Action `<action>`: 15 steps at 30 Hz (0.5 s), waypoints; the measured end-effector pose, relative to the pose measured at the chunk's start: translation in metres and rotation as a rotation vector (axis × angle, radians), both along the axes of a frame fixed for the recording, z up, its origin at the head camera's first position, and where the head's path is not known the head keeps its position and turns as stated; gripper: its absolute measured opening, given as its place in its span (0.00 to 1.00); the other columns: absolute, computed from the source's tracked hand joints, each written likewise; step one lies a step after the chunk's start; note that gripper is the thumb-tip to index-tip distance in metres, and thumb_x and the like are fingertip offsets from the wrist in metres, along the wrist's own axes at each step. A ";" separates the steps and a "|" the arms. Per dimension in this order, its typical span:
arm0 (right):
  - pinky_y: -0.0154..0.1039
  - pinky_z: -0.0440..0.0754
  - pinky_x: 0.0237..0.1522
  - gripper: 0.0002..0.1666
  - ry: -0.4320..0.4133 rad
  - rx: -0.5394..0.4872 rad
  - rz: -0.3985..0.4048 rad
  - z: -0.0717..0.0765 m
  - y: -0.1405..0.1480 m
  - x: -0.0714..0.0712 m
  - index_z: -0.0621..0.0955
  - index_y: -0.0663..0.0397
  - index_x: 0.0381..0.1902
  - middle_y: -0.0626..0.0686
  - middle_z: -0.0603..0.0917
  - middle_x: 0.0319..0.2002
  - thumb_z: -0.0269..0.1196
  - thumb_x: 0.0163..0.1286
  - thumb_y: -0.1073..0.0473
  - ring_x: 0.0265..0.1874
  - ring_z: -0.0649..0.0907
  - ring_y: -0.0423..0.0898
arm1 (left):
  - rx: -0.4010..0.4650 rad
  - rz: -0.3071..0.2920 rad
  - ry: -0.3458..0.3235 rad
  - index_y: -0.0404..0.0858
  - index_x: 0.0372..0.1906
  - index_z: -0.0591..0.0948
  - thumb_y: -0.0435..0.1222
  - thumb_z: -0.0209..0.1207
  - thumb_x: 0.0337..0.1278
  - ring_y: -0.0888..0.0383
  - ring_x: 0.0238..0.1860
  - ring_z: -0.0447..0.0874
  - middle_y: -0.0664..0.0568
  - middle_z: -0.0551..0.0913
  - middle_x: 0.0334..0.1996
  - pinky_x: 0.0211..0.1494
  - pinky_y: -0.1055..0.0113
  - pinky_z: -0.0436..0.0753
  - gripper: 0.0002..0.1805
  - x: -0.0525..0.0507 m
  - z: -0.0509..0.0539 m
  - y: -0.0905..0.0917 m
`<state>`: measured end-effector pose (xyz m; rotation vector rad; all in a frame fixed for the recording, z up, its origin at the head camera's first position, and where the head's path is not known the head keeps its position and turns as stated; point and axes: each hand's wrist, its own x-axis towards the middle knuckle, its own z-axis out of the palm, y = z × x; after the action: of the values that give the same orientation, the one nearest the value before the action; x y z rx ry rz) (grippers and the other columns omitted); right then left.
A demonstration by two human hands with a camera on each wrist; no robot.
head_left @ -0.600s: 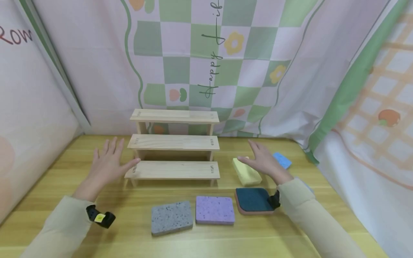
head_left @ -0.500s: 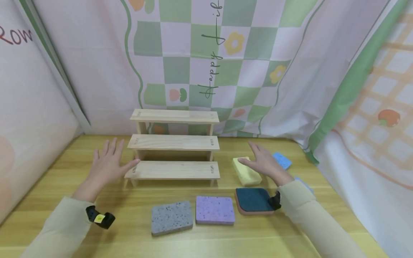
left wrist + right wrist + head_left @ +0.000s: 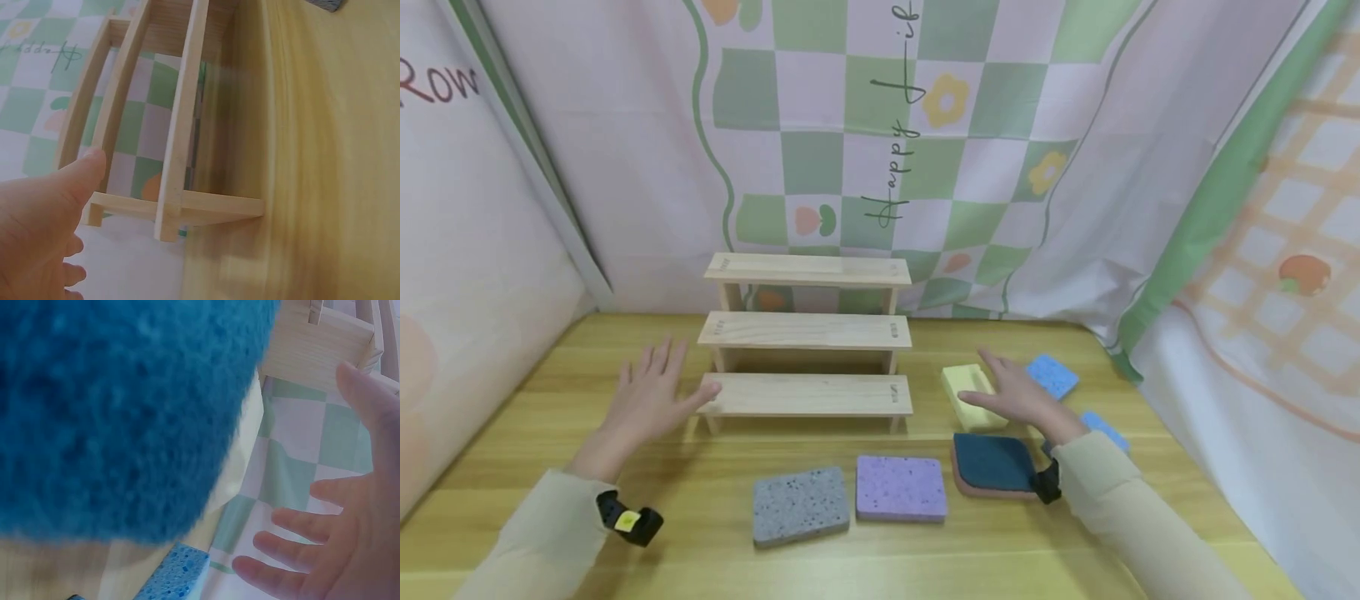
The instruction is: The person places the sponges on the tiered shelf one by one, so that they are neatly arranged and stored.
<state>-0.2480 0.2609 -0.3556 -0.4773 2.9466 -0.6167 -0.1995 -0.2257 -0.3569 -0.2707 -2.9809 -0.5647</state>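
My left hand point(image 3: 647, 400) is spread out, its thumb near the left end of a three-tier wooden shelf's lowest board point(image 3: 808, 394). In the left wrist view the thumb point(image 3: 81, 178) overlaps the shelf; I cannot tell whether they touch. My right hand point(image 3: 1018, 396), fingers extended and holding nothing, hovers by a pale yellow sponge point(image 3: 958, 385), partly hiding it. Below that wrist lies a sponge with a dark teal top point(image 3: 992, 461) and pinkish base; its top point(image 3: 125, 412) fills much of the right wrist view.
A purple sponge point(image 3: 901, 489) and a grey speckled sponge point(image 3: 801, 506) lie in front of the shelf. Two blue sponges, one farther back point(image 3: 1052, 377) and one nearer point(image 3: 1105, 431), lie beyond the right arm. Patterned cloth point(image 3: 880, 150) hangs behind the wooden table point(image 3: 700, 567).
Both hands have drawn slightly back toward me, the right one also a little rightward. The teal-topped sponge sits slightly farther right. More of the nearer blue sponge shows.
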 end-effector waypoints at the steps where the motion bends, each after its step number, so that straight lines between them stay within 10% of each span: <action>1: 0.65 0.59 0.57 0.57 -0.004 0.002 0.008 0.000 0.001 0.001 0.48 0.68 0.70 0.73 0.55 0.65 0.57 0.61 0.34 0.62 0.57 0.70 | 0.000 -0.002 -0.002 0.26 0.70 0.40 0.61 0.44 0.60 0.29 0.65 0.30 0.25 0.36 0.67 0.60 0.34 0.30 0.51 0.000 -0.001 0.000; 15: 0.65 0.60 0.57 0.54 -0.054 0.044 0.037 -0.002 0.007 0.004 0.53 0.72 0.68 0.75 0.56 0.64 0.59 0.61 0.38 0.61 0.58 0.71 | 0.000 -0.015 -0.032 0.25 0.69 0.41 0.60 0.43 0.61 0.29 0.65 0.32 0.26 0.36 0.67 0.60 0.32 0.34 0.50 0.001 -0.012 -0.001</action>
<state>-0.2440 0.2680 -0.3580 -0.5021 2.8874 -0.5505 -0.1981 -0.2265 -0.3689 -0.2864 -3.0116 -0.5766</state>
